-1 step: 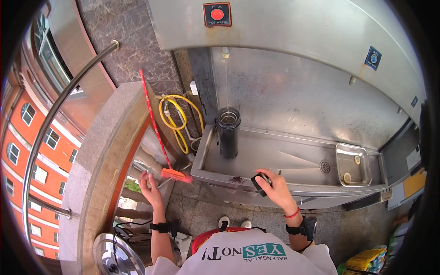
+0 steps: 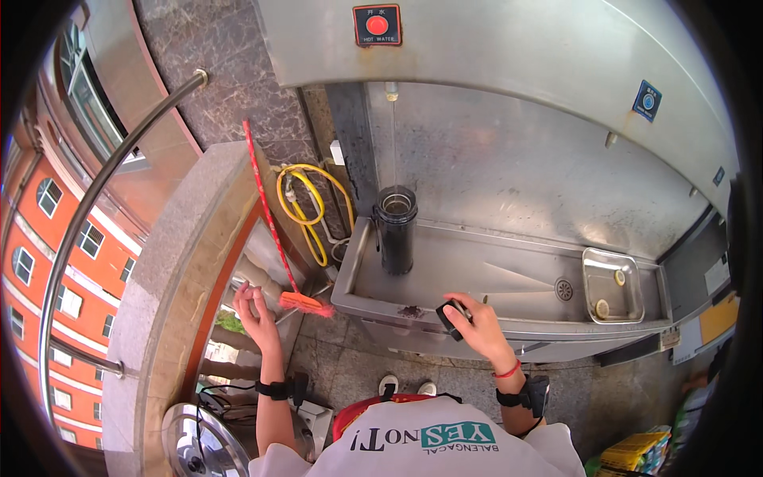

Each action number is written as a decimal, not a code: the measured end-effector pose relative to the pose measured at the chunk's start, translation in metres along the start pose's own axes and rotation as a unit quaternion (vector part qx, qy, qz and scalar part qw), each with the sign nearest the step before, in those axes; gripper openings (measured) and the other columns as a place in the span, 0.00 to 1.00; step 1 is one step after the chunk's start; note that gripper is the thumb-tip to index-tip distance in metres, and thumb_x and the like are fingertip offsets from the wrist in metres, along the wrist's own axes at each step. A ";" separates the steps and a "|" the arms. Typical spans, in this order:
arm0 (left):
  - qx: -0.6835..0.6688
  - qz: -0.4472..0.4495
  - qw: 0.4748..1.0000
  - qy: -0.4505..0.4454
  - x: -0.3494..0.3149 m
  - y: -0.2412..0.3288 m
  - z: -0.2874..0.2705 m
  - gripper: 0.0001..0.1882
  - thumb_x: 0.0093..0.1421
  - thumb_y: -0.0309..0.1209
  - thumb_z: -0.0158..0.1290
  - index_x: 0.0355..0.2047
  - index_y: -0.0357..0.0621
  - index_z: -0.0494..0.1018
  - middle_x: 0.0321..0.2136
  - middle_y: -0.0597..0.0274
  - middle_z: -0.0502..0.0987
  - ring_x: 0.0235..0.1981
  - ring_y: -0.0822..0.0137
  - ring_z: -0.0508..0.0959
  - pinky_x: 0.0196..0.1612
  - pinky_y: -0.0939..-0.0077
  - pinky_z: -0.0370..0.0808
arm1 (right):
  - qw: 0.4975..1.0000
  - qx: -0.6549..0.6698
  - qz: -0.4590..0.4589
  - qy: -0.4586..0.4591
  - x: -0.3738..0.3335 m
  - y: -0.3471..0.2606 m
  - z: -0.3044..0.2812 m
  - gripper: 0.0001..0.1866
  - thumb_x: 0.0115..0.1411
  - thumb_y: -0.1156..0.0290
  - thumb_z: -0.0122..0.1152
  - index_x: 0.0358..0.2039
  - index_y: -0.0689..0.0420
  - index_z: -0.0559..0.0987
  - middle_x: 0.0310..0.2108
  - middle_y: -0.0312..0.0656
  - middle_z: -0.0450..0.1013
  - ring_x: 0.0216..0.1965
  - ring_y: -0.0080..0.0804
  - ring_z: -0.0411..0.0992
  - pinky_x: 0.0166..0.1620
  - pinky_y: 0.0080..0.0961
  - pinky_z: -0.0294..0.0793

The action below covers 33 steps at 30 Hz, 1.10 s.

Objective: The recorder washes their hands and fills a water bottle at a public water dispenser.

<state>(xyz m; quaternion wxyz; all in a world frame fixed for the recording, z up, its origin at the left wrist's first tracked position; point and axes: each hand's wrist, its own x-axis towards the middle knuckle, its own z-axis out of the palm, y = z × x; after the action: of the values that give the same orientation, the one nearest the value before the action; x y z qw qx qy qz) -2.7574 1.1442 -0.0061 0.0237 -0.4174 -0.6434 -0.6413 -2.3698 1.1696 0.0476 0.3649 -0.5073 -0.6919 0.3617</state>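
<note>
A tall black thermos flask (image 2: 396,238) stands upright and uncapped at the left end of a steel trough sink (image 2: 469,258). From the spout (image 2: 391,93) above, a thin stream of water falls into its mouth. My right hand (image 2: 481,332) grips a black flask lid (image 2: 454,319) over the sink's front edge; the lid's underside is partly hidden by my fingers. Raised to the left of the sink, my left hand (image 2: 258,319) is empty with its fingers loosely apart, close to the head of an orange broom (image 2: 306,303).
A steel tray (image 2: 613,316) holding two small yellowish round pieces sits at the sink's right end, beside the drain (image 2: 563,288). A coiled yellow hose (image 2: 322,215) hangs at the wall. A stone-topped wall (image 2: 151,278) and metal railing (image 2: 57,278) border the left.
My left hand has shifted a little to the left. My right hand, the lid and the flask have stayed in place, and the water still runs.
</note>
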 end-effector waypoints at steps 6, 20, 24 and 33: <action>0.023 0.313 0.948 -0.058 0.077 0.149 0.041 0.14 0.65 0.35 0.42 0.40 0.38 0.72 0.51 0.55 0.65 0.62 0.54 0.54 0.62 0.57 0.49 | 1.000 -0.006 0.004 0.002 -0.002 0.004 -0.008 0.21 0.59 0.55 0.58 0.44 0.59 0.76 0.33 0.51 0.75 0.33 0.44 0.74 0.38 0.29 0.72; 0.012 0.412 0.911 -0.031 0.101 0.201 0.072 0.12 0.59 0.34 0.51 0.41 0.42 0.71 0.52 0.54 0.62 0.60 0.49 0.54 0.61 0.53 0.49 | 0.998 -0.004 0.059 0.016 -0.011 0.014 -0.025 0.20 0.60 0.56 0.56 0.44 0.59 0.76 0.35 0.52 0.76 0.36 0.45 0.76 0.39 0.31 0.73; 0.021 0.404 0.912 -0.061 0.089 0.193 0.074 0.05 0.59 0.29 0.51 0.34 0.42 0.72 0.51 0.55 0.64 0.60 0.50 0.54 0.61 0.53 0.49 | 0.999 -0.014 0.024 0.037 -0.009 0.024 -0.026 0.21 0.59 0.56 0.57 0.46 0.59 0.75 0.35 0.52 0.76 0.37 0.46 0.76 0.40 0.32 0.73; 0.039 0.401 0.908 -0.116 0.077 0.190 0.062 0.20 0.65 0.43 0.42 0.24 0.44 0.74 0.48 0.57 0.67 0.59 0.49 0.53 0.60 0.52 0.46 | 0.998 -0.043 -0.041 -0.008 0.021 -0.017 -0.045 0.30 0.58 0.53 0.58 0.57 0.54 0.64 0.35 0.57 0.75 0.38 0.54 0.75 0.42 0.36 0.73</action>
<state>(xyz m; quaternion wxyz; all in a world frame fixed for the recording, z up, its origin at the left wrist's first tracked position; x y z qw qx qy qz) -2.6683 1.2035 0.1797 0.2200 -0.7106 -0.4447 -0.4989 -2.3425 1.1917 0.0860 0.3521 -0.4906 -0.7299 0.3203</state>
